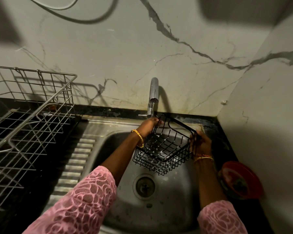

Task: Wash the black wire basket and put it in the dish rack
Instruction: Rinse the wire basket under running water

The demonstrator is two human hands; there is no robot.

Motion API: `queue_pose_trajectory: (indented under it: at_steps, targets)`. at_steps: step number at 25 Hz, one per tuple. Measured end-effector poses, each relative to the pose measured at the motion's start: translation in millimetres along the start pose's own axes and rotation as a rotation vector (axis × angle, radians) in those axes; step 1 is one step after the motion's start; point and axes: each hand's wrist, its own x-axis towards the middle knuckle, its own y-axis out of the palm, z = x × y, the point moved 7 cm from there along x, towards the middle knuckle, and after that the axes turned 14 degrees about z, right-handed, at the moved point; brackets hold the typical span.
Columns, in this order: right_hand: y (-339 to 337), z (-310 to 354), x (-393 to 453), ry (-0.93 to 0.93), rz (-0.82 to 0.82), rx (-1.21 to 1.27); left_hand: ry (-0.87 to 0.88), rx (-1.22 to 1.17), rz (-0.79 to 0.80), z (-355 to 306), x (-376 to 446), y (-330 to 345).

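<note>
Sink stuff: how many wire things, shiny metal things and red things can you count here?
Wire things: 2, the black wire basket that both hands hold over the basin, and the silver wire dish rack on the counter
Shiny metal things: 2, the chrome tap and the steel sink
Red things: 1, the round red container beside the sink
Total: 5

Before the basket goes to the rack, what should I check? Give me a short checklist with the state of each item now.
1. Left hand grips the basket rim: ok.
2. Right hand grips the opposite side: ok.
3. Basket is over the sink, under the tap: ok.
4. Water is running: cannot tell.
5. Basket is fully rinsed: cannot tell; white specks show on its wires.
6. Rack on the left has free room: ok.
</note>
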Motion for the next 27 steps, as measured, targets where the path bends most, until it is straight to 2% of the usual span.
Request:
queue_pose_trajectory:
  at_steps: [4, 8, 10, 12, 16, 19, 23, 27]
  targets:
    - [26, 6, 5, 0.008, 0.060, -0.076, 0.082, -0.254, 0.059, -9, -9, -9]
    - [32, -5, 8, 0.064, 0.115, -0.054, 0.085, -0.315, 0.067, -7, -14, -31]
    - [27, -12, 9, 0.070, 0.150, 0.036, -0.009, -0.273, -0.004, 19, -19, -43]
    - [18, -15, 6, 0.014, 0.114, 0.136, -0.108, -0.230, -0.131, 52, -27, -53]
    - [7, -15, -3, -0.048, 0.036, 0.172, -0.232, -0.436, -0.318, 99, -43, -55]
    - [-1, -14, -5, -0.120, -0.022, 0.220, -0.347, -0.431, -0.292, 113, -48, -52]
    - [-6, -5, -3, -0.143, -0.016, 0.214, -0.299, -0.448, -0.294, 105, -44, -49]
    - [-6, 0, 4, -0.037, 0.026, 0.088, -0.192, -0.185, -0.248, 71, -34, -36]
